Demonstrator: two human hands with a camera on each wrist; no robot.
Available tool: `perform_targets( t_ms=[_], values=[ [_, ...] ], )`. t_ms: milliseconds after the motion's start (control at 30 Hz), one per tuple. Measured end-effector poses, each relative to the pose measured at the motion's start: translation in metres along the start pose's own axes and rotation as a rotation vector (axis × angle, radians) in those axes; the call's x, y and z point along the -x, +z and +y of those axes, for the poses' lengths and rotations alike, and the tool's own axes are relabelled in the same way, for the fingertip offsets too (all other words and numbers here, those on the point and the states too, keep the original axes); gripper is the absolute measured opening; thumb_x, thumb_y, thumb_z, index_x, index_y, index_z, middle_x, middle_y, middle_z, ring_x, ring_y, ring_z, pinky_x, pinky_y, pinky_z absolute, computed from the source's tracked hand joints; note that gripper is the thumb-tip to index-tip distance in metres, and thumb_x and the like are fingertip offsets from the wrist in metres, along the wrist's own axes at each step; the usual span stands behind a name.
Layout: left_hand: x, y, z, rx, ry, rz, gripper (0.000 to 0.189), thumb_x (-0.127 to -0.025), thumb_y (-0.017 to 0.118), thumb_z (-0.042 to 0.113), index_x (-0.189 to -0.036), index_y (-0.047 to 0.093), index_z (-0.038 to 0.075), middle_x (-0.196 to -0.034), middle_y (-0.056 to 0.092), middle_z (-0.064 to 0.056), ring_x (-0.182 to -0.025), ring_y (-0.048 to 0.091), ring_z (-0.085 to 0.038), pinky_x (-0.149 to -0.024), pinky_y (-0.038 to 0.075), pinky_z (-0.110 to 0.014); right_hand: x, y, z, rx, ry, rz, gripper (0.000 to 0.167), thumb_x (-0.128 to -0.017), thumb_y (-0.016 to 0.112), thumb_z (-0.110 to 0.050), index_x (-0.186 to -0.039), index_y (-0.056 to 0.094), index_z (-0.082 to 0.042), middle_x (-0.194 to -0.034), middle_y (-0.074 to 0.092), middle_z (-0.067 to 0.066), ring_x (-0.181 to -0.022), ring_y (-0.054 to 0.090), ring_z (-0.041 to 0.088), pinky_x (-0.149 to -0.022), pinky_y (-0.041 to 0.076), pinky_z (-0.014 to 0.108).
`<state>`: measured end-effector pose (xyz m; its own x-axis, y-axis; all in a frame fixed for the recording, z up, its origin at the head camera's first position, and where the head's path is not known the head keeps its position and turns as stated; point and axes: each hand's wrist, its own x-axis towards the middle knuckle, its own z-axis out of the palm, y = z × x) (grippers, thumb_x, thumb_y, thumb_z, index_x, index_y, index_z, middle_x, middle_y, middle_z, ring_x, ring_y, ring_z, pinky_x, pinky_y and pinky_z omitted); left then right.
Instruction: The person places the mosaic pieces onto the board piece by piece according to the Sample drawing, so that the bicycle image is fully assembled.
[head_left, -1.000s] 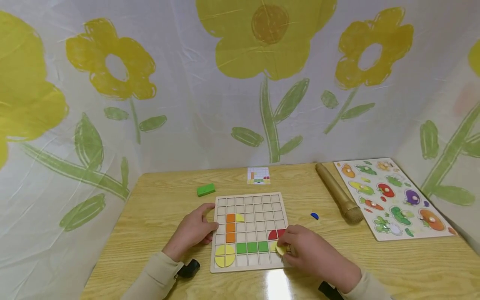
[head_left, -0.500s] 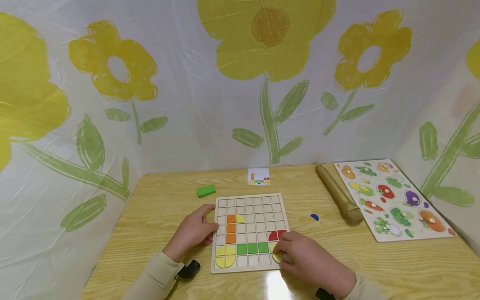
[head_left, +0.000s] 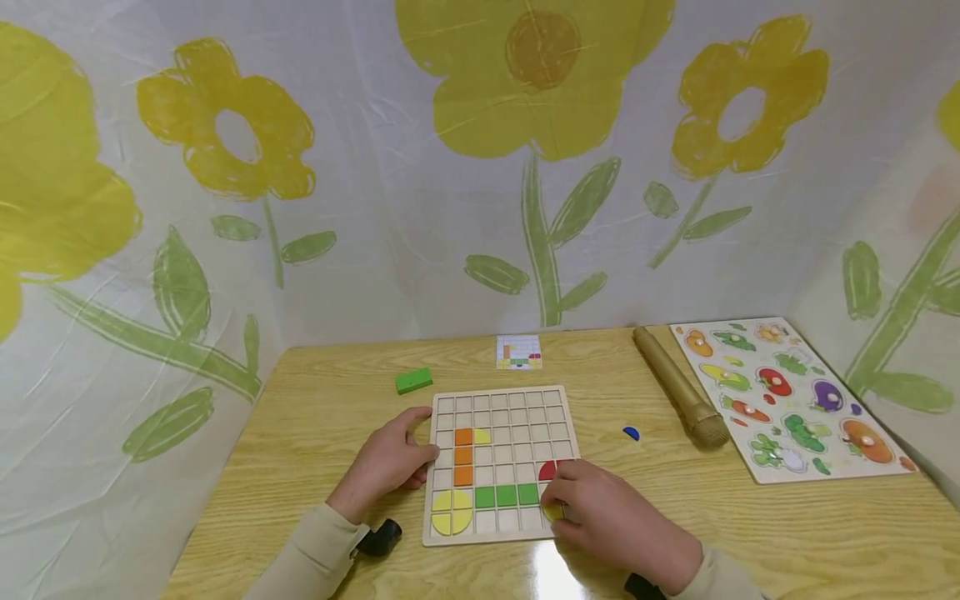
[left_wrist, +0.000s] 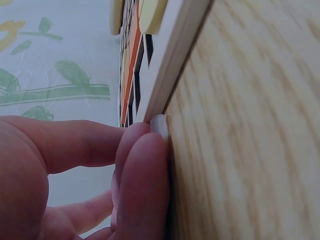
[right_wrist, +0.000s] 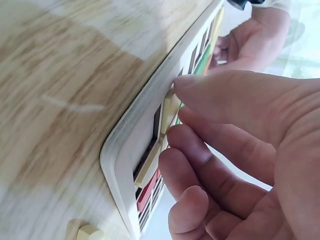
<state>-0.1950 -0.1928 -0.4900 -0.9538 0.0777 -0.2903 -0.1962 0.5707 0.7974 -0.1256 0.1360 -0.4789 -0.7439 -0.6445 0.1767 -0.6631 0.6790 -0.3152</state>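
A wooden grid board (head_left: 517,429) lies on the table with orange squares (head_left: 463,456), green squares (head_left: 507,495), red pieces and yellow quarter circles (head_left: 452,512) set in it. My right hand (head_left: 611,512) is over its lower right corner. Thumb and fingers pinch a yellow quarter-circle piece (right_wrist: 170,109) at the bottom-row cells; the hand covers part of it in the head view. My left hand (head_left: 386,450) rests against the board's left edge, index finger and thumb spread along it. In the left wrist view, fingertips (left_wrist: 142,170) touch the side of the rim.
A green block (head_left: 414,381) and a small pattern card (head_left: 519,352) lie beyond the board. To the right are a blue half-circle (head_left: 632,433), a gold microphone (head_left: 682,390) and a vegetable puzzle board (head_left: 791,400). A small yellowish piece (right_wrist: 90,232) lies beside the board's corner.
My right hand has shifted slightly left with the yellow quarter-circle piece, bringing it lower and flatter over the bottom-row cells. My left hand has stayed at the board's edge.
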Motion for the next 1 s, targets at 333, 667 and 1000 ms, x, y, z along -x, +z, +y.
perform_targets(
  t_ms=[333,667,1000],
  values=[
    [-0.002,0.0,0.0,-0.023,0.003,0.011,0.07,-0.097,0.076,0.016,-0.162,0.049,0.019,-0.074,0.068,-0.008,-0.059,0.066,-0.018,-0.056,0.058,-0.031,-0.001,0.001,-0.002,-0.007,0.03,-0.009,0.016,-0.085,0.089,-0.012,-0.095,0.079,-0.021,-0.098,0.067,-0.013,-0.09,0.056,0.003,-0.077,0.057,0.024],
    [-0.001,0.001,0.0,-0.012,0.001,0.004,0.071,-0.097,0.076,0.015,-0.162,0.048,0.019,-0.075,0.068,-0.008,-0.059,0.066,-0.018,-0.056,0.057,-0.031,0.003,0.0,0.001,0.013,0.03,0.018,0.015,-0.086,0.086,-0.012,-0.095,0.078,-0.021,-0.096,0.068,-0.013,-0.089,0.057,0.003,-0.076,0.057,0.024],
    [-0.001,0.0,0.002,-0.007,-0.006,-0.004,0.071,-0.097,0.075,0.015,-0.162,0.048,0.018,-0.076,0.069,-0.01,-0.059,0.065,-0.019,-0.056,0.057,-0.032,0.027,-0.014,0.019,0.013,0.173,0.021,0.016,-0.087,0.089,-0.021,-0.096,0.077,-0.024,-0.096,0.065,-0.015,-0.09,0.057,0.002,-0.078,0.058,0.028]
  ],
)
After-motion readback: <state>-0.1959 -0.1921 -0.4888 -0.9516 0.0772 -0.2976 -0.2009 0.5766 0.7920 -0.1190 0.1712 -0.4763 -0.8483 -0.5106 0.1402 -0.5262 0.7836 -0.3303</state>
